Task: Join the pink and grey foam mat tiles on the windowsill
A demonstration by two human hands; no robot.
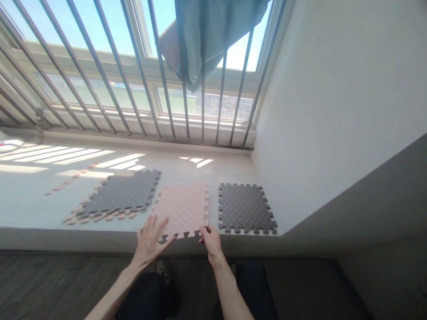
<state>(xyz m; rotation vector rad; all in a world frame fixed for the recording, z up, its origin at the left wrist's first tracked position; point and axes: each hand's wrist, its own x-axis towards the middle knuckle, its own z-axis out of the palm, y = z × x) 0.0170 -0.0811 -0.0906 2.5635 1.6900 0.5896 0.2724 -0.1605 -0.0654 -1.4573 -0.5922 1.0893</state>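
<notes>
A pink foam puzzle mat tile [184,208] lies on the window ledge [33,209] straight ahead. My left hand [151,241] rests flat on its near left corner, fingers spread. My right hand [210,240] pinches the tile's near right corner between thumb and fingers. To the left a grey tile [122,194] lies on top of another pink tile [100,217]. To the right a second grey tile [246,208] lies alone, a narrow gap away from the pink tile.
A thin pink edge strip [68,181] lies on the ledge at left. The white wall [333,111] closes the ledge on the right. Behind are window bars [133,75] and a hanging teal cloth [207,40]. My knees and dark wooden floor [50,284] are below.
</notes>
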